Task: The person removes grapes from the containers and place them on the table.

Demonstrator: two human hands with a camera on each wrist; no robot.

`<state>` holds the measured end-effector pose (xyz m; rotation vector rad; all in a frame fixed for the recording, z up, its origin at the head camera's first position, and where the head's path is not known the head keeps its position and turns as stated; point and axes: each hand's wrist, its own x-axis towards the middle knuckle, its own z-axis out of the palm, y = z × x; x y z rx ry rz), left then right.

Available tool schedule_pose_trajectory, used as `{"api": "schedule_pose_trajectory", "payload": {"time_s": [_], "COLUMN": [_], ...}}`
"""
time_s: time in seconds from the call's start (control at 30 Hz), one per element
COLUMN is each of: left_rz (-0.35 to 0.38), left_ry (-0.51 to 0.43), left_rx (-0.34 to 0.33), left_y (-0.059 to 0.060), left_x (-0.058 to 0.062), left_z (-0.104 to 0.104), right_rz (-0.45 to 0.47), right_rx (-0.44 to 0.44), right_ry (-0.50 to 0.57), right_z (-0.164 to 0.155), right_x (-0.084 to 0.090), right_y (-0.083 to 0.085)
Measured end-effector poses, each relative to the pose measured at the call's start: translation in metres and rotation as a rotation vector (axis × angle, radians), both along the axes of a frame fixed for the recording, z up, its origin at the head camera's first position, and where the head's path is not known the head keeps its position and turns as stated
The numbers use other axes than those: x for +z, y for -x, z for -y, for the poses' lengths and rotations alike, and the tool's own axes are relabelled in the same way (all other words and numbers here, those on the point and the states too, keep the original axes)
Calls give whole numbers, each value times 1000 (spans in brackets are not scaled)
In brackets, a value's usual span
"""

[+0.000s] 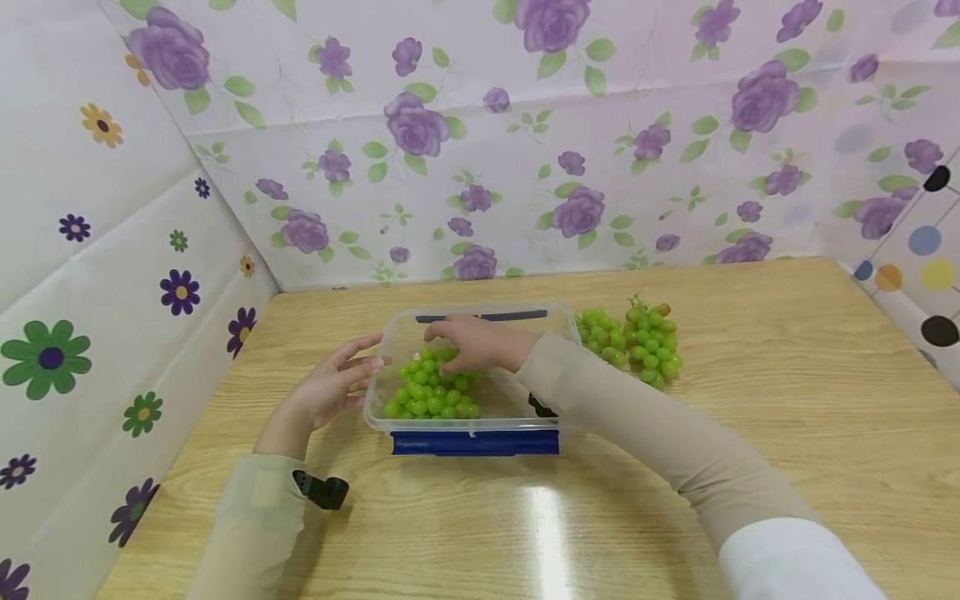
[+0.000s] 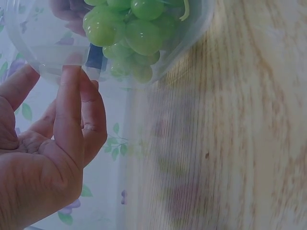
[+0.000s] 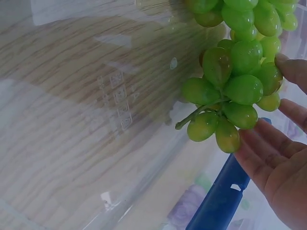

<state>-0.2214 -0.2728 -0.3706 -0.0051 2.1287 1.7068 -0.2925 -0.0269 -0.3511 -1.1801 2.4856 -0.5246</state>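
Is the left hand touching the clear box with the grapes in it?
Touching. The left wrist view shows the left hand's straight fingertips pressed against the clear box's wall.

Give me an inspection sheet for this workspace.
Surface: wooden table, glossy.
Job's things: clear container with blue clips holds a grape bunch; second grape bunch lies on the table right of it.
Clutter: nothing seen.
Hands: left hand open, fingertips against the container's left wall; right hand inside, resting on the grapes, fingers relaxed.
Cables: nothing seen.
Surroundings: floral sheets on the walls.
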Motion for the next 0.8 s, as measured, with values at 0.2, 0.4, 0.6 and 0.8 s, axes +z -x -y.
{"api": "schedule_pose_trajectory", "payload": {"time_s": [0.2,0.4,0.6,0.8], "left_rz": [7,15,17,17], "left_ry": [-3,-10,-12,-15], "left_rx": [3,3,8,8], "left_y": [-1,-1,-2,-1], "left_x": [0,2,3,2], "left_z": [-1,-2,-2,-1], "right_rz": [4,-13,-3,-7], "right_rx": [13,19,6,0], "right_ry": [-1,-23,-35,-67], "right_z": [1,3,3,3], "right_x": [-1,-2,-2,0], "right_y": [-2,-3,-4,-6]}}
